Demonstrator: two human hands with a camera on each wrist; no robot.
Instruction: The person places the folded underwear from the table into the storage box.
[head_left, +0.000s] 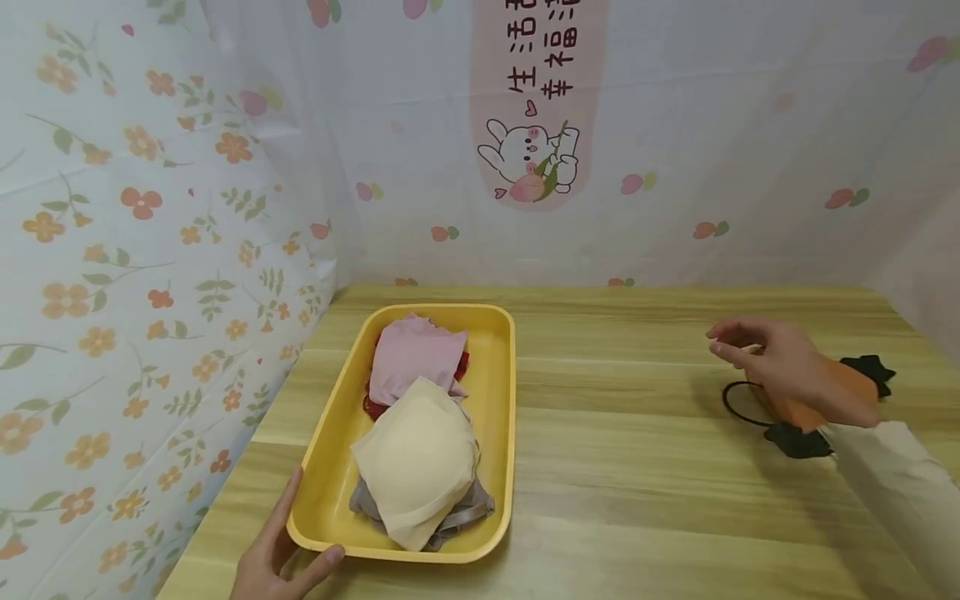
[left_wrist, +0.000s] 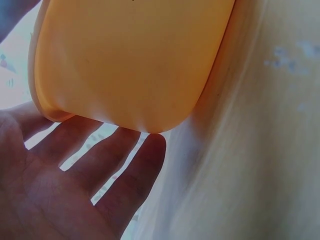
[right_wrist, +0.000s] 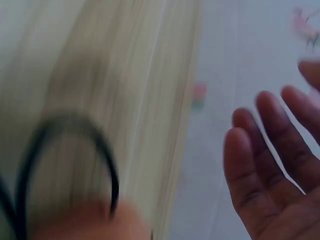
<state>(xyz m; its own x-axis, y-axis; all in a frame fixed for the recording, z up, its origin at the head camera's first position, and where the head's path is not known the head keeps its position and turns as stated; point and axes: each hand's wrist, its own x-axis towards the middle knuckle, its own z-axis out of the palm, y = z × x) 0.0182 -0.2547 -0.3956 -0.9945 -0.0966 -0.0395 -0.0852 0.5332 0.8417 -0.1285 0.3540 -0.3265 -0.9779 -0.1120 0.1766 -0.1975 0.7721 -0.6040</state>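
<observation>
My left hand rests at the front left corner of a yellow plastic tray, its thumb near the front rim. Its outstretched fingers touch the tray's outer wall in the left wrist view. Inside the tray, a cream cloth bundle lies over a grey cloth item. Behind it, a pink cloth partly covers something dark red. At the right, my right hand hovers with relaxed fingers over an orange item with a black loop; the hand hides part of that item.
Dark pointed pieces stick out from the orange item's sides. Everything stands on a wood-grain table. A floral curtain borders the left side, and a printed cloth with a rabbit picture hangs behind the table.
</observation>
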